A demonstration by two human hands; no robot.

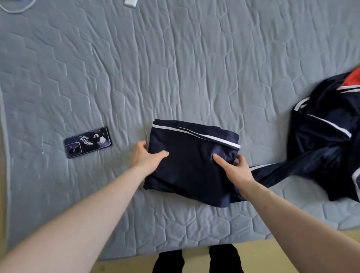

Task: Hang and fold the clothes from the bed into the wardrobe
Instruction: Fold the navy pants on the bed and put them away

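A folded navy garment [191,161] with white stripes lies on the grey quilted bed [175,68] near its front edge. My left hand [145,156] grips the bundle's left edge, thumb on top and fingers tucked under. My right hand [234,167] holds its right edge, thumb pressed on top and fingers curled at the side. A second navy garment [323,140] with white stripes and a red patch lies crumpled at the right, one part trailing toward the folded bundle.
A dark phone [87,142] lies face down on the bed left of the bundle. A white cable [17,8] and a white charger [131,2] sit at the bed's far edge. The yellowish floor [272,253] and my feet show below the bed's front edge.
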